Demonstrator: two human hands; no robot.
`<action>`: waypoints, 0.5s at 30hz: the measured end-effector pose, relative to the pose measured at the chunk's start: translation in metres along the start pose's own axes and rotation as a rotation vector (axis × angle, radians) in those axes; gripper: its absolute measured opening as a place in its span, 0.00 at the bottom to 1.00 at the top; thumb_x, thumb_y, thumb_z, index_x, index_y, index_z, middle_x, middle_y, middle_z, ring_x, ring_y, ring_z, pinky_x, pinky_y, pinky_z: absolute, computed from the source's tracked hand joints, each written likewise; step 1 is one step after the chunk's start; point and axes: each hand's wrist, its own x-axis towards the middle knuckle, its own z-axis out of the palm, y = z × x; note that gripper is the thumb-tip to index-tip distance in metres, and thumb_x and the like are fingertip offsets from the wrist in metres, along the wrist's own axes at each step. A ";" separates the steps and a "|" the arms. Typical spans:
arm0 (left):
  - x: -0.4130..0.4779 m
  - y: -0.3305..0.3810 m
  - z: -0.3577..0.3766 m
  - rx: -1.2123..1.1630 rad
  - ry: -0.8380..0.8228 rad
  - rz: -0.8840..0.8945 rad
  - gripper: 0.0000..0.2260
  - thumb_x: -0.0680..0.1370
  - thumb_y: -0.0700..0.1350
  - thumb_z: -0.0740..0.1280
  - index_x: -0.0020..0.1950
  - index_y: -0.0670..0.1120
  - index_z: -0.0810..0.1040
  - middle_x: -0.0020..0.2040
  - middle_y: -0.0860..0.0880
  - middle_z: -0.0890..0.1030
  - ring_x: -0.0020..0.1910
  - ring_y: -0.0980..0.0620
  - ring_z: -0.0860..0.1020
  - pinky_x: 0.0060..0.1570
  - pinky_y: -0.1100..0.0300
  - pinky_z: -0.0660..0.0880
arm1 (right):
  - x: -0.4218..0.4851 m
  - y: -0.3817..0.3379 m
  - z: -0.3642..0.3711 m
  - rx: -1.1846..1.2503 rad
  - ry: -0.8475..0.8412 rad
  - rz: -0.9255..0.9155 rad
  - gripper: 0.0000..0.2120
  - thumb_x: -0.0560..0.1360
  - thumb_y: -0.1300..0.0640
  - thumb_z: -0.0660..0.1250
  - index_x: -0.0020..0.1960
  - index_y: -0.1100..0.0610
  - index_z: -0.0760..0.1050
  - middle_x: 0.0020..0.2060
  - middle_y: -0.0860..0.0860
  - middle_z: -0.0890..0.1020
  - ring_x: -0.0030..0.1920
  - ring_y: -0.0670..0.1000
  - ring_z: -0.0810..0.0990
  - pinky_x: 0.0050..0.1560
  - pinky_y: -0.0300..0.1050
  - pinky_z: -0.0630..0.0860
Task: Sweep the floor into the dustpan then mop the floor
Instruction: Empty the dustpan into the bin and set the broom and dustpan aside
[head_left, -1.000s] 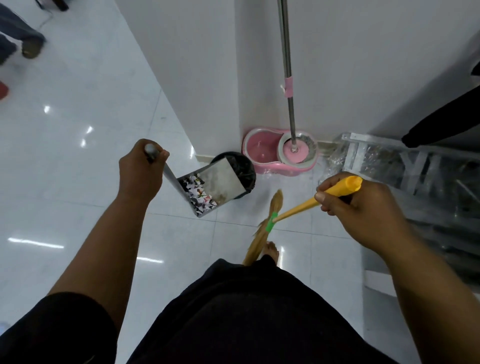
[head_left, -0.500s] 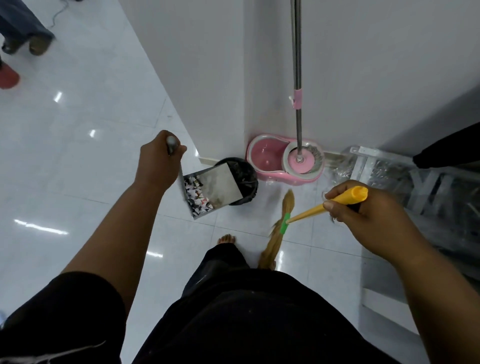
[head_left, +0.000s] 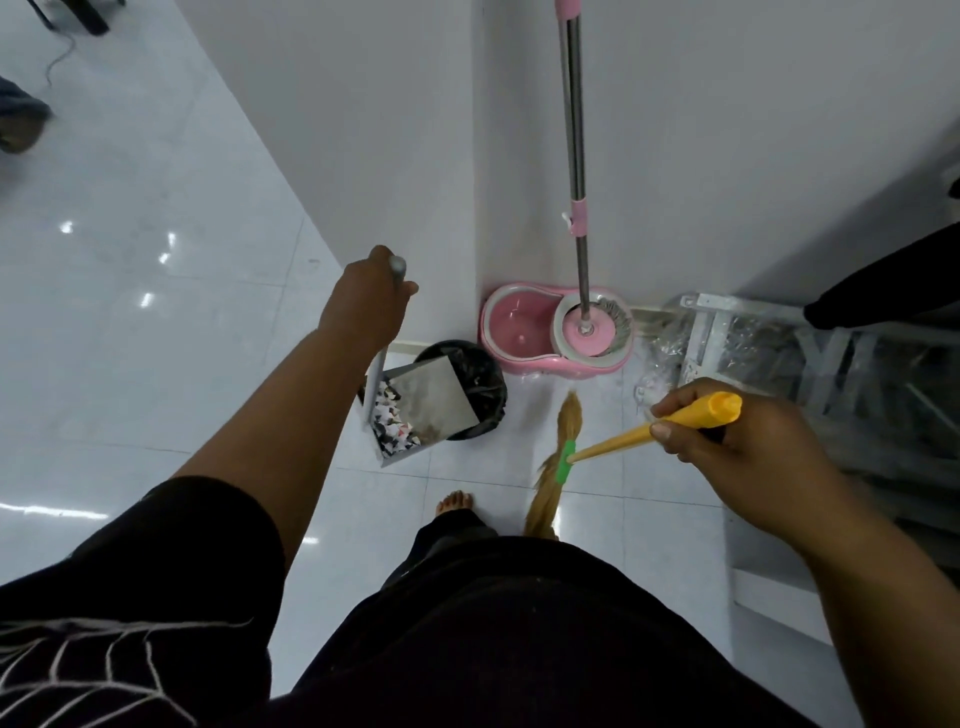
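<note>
We are gripping the dustpan (head_left: 431, 405) by its handle in our left hand (head_left: 366, 304), hanging its scraps over the bin (head_left: 485, 366) at twelve o'clock, probably for tipping. Our right hand (head_left: 737, 441) is clasping the broom (head_left: 608, 448) at two o'clock, out of the way.
</note>
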 end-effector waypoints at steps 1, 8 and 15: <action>0.005 0.003 0.002 0.025 -0.013 0.011 0.10 0.80 0.45 0.66 0.56 0.41 0.73 0.50 0.41 0.80 0.48 0.41 0.78 0.45 0.56 0.70 | 0.000 -0.002 0.001 0.009 0.001 0.002 0.04 0.72 0.46 0.70 0.46 0.44 0.78 0.34 0.43 0.82 0.36 0.46 0.82 0.41 0.52 0.80; 0.030 0.034 0.018 0.077 -0.146 0.109 0.11 0.80 0.47 0.66 0.57 0.42 0.71 0.51 0.39 0.80 0.50 0.38 0.78 0.43 0.55 0.68 | -0.005 -0.009 0.005 0.014 0.037 0.014 0.05 0.72 0.45 0.70 0.47 0.44 0.78 0.35 0.42 0.82 0.36 0.45 0.82 0.39 0.50 0.80; 0.021 0.062 0.044 0.130 -0.242 0.341 0.09 0.81 0.45 0.64 0.58 0.41 0.71 0.50 0.39 0.80 0.47 0.39 0.78 0.41 0.57 0.67 | -0.010 -0.007 0.009 -0.011 0.043 0.053 0.05 0.72 0.47 0.71 0.48 0.44 0.79 0.37 0.39 0.82 0.38 0.42 0.81 0.38 0.45 0.79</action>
